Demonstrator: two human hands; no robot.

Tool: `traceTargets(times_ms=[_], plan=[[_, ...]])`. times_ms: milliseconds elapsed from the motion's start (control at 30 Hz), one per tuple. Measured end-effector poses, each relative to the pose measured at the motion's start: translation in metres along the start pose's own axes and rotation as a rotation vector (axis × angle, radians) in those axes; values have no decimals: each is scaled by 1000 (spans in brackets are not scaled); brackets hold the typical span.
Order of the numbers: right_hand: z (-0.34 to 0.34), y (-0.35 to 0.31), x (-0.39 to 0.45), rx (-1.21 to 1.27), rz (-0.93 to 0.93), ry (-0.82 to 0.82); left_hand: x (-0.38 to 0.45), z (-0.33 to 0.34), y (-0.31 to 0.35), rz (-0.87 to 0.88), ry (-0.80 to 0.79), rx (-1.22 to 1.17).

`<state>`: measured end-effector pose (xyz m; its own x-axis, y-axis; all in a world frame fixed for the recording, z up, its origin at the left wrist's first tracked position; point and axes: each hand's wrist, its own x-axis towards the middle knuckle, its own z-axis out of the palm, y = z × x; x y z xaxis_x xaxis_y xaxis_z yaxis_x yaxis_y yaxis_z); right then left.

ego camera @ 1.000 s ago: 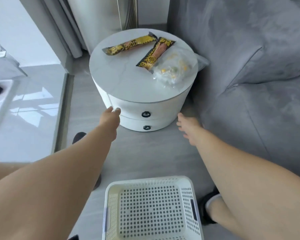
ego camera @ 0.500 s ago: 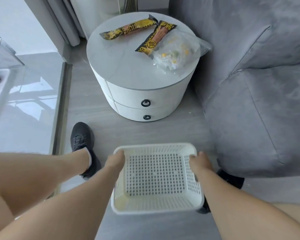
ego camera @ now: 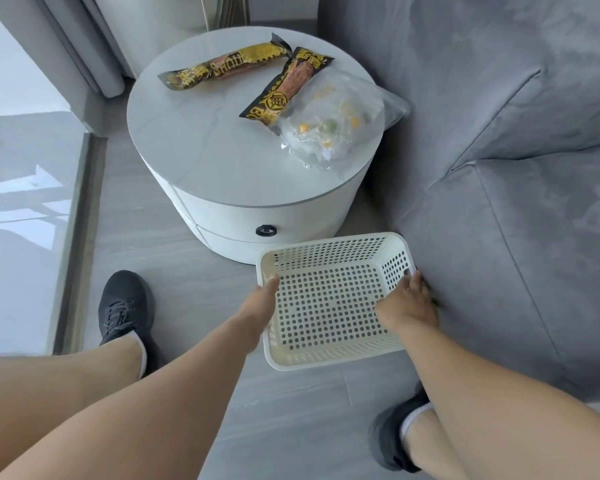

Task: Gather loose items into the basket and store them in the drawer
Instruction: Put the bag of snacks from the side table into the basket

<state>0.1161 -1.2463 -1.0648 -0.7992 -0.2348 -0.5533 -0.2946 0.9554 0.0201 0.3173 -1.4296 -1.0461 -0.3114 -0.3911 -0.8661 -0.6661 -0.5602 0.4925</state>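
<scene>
Both hands are gripping a white perforated plastic basket that is empty. The left hand is curling over the basket's left rim, thumb lying along the top edge, and the right hand is clasping the right rim, its fingers wrapping over the wall beside the handle slot. The basket is sitting low in front of the round white side table, its far edge overlapping the table's lower drawer front and its right side just beside the grey sofa; whether it is resting on the floor I cannot tell.

The upper drawer, with its dark ring pull, is standing closed.

On the table top, a long black-and-yellow snack packet is lying along the far edge. A second black-and-yellow snack packet is lying slantwise toward the right edge, its near end touching a clear plastic bag of yellow and green pieces, which is overhanging the right edge toward the sofa.

A dark sneaker is standing on the grey floor left of the basket, another dark sneaker nearer the camera on the right.
</scene>
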Motion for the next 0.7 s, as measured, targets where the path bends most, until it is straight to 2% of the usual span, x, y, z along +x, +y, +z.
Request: traceTargets(times_ms=[133,200,300,367,467,533,700], plan=[[-5,-2,-2,-29,-16,-43,-5,-4,8,-33,16,-74],[-15,-6,-7,-6,-44,-9,-17,-5,18,-8,60,-115],[-42,-21,-21,150,-146,244,-38,-10,39,129,236,-106],[-73,-42,-30,394,-191,335,-57,-12,56,288,314,-141],[-127,-88,-37,910,-178,217,-90,-13,85,517,247,-173],[-161,-120,-41,1126,-126,110,-108,-15,111,602,197,-199],[-205,-171,-40,1202,6,-62,-124,-35,148,610,159,-189]])
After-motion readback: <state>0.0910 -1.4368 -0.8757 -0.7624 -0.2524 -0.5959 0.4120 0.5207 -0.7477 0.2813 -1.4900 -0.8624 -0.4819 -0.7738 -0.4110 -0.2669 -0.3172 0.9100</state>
